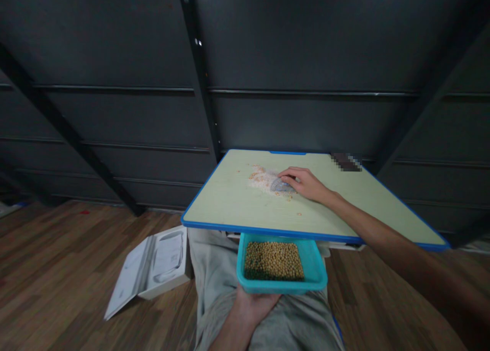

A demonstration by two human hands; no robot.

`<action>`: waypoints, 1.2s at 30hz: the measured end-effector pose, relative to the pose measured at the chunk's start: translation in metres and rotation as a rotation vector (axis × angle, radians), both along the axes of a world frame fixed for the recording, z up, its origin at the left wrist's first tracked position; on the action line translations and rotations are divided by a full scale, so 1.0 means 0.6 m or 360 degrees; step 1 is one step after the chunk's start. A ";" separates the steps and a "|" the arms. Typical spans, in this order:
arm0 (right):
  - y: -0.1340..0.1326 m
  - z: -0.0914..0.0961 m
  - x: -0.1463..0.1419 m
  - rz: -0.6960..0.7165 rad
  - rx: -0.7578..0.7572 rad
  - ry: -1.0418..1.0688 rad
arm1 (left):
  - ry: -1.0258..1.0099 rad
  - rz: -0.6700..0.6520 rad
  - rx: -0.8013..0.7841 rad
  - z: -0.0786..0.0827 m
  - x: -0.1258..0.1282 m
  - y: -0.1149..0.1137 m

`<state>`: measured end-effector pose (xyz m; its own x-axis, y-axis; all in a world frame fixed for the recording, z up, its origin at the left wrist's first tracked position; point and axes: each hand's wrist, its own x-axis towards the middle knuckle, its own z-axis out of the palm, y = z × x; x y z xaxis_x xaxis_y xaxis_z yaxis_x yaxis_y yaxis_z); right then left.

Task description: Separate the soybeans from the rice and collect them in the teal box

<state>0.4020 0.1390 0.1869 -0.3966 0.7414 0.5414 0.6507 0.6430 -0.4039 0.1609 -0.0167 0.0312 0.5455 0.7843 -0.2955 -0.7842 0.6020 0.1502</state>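
Note:
My left hand [254, 302] holds a teal plastic tray [316, 264] from below, just in front of the table's near edge; its fingers are mostly hidden underneath. Soybeans [275, 259] fill most of the tray, leaving the right side of its bottom bare. Over the tabletop, my right hand [302, 181] pinches a clear, half-round piece that looks like a protractor [280, 184]. It touches a spread of white, rice-like grains [262, 182]. Small orange-yellow bits [257, 173] are mixed into the grains, and a few lie apart from them.
The small pale-green table [214, 198] has a blue rim and stands over my legs. A dark, pixelated object [346, 162] lies at its back right corner. An open white box [168, 259] rests on the wooden floor at left. Dark panels rise behind the table.

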 end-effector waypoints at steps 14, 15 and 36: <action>-0.006 0.001 -0.004 0.0010 0.0036 -0.0003 | 0.0111 0.0085 -0.0043 -0.004 0.004 0.001; -0.006 0.001 -0.004 0.0005 0.0044 -0.0003 | 0.0121 0.0085 -0.0045 -0.003 0.004 0.001; -0.013 0.002 -0.011 0.0081 -0.0025 -0.0016 | -0.0081 -0.0022 0.0056 -0.012 -0.001 0.003</action>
